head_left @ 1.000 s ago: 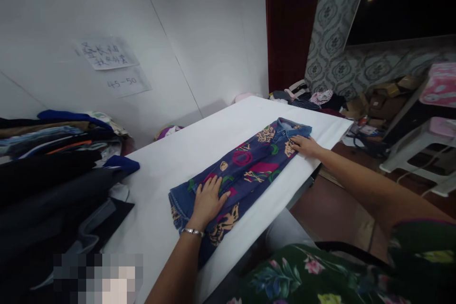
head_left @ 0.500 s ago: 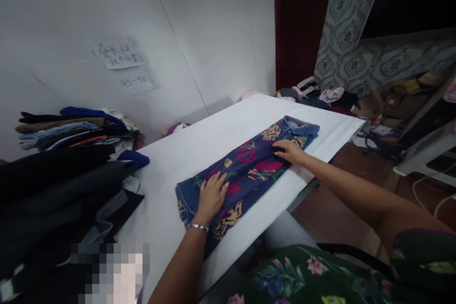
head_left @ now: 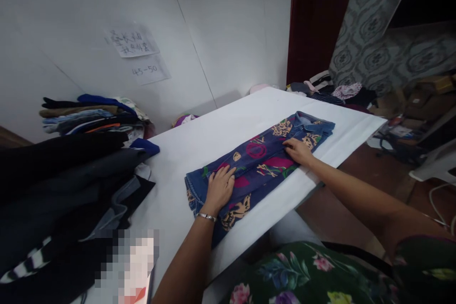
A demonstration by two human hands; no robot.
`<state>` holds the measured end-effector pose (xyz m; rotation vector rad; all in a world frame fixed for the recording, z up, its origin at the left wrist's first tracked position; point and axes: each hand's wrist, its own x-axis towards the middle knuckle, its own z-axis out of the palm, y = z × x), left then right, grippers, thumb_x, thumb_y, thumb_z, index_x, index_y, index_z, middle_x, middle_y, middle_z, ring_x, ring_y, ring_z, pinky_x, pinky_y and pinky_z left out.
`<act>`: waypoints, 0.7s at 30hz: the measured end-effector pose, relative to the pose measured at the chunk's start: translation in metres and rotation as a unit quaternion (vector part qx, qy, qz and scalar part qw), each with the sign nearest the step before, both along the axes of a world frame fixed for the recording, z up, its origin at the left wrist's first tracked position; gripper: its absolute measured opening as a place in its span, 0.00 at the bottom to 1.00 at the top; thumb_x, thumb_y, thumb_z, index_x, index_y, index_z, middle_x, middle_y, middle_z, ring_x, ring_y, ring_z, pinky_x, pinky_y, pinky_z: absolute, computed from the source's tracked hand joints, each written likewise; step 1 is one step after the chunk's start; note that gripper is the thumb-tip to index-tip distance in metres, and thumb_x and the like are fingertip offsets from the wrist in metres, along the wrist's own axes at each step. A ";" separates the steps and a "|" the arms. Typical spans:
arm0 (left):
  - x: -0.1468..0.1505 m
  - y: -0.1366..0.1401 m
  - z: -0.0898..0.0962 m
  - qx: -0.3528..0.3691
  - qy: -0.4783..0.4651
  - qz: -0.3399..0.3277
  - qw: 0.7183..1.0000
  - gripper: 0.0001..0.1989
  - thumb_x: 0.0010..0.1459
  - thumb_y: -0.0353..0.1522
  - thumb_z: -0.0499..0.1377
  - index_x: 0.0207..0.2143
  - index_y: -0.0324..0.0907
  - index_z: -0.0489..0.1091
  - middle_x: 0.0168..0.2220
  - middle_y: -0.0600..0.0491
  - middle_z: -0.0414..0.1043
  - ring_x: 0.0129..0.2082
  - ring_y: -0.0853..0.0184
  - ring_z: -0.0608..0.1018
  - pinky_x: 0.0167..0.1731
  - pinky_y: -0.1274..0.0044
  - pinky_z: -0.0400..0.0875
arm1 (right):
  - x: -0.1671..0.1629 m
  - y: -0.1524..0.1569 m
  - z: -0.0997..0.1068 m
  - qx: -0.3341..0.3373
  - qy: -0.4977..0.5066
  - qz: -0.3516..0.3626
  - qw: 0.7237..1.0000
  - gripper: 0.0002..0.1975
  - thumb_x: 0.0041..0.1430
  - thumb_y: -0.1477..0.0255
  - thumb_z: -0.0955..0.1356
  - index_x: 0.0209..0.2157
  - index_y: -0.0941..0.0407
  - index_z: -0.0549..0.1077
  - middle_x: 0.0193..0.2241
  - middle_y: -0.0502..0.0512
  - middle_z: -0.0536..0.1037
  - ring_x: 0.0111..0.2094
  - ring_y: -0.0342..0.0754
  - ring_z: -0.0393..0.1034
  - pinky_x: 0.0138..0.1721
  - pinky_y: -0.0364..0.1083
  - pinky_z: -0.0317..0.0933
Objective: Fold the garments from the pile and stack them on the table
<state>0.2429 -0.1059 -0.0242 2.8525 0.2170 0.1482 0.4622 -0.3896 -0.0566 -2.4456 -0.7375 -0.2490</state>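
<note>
Your right hand [head_left: 298, 152], fingers curled and any pinch impossible to tell, has just shifted inward from near the collar [head_left: 310, 125] of the folded, multicolour-printed blue denim jacket [head_left: 256, 150] at frame centre, leaving both hands on its front, your left hand [head_left: 220, 190] flat with fingers slightly spread.

There goes my right hand [head_left: 298, 153], away from beside the collar [head_left: 310, 124], fingers now bent, nearer the patterned garment's [head_left: 254, 167] middle.
</note>
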 end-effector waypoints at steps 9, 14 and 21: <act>0.001 -0.002 0.004 -0.029 0.001 0.014 0.999 0.22 0.65 0.32 0.45 0.59 0.48 0.66 0.63 0.52 0.62 0.64 0.64 0.61 0.64 0.60 0.48 | -0.011 0.010 0.014 -0.020 0.047 -0.035 0.998 0.26 0.54 0.67 0.67 0.55 0.55 0.70 0.46 0.57 0.76 0.43 0.52 0.71 0.45 0.48 0.63; 0.001 -0.004 0.007 -0.032 0.008 0.023 0.999 0.22 0.65 0.32 0.44 0.58 0.48 0.66 0.63 0.52 0.61 0.64 0.64 0.61 0.64 0.61 0.48 | -0.011 0.016 0.019 -0.050 0.069 -0.084 0.993 0.23 0.56 0.70 0.65 0.55 0.52 0.70 0.41 0.54 0.79 0.41 0.52 0.72 0.41 0.46 0.64; -0.001 -0.003 0.008 0.022 0.019 0.009 1.000 0.25 0.59 0.29 0.49 0.59 0.44 0.65 0.63 0.50 0.61 0.64 0.63 0.61 0.64 0.63 0.50 | -0.007 0.008 0.016 -0.081 0.064 -0.063 0.993 0.27 0.54 0.73 0.65 0.57 0.53 0.69 0.43 0.55 0.79 0.43 0.53 0.73 0.44 0.48 0.65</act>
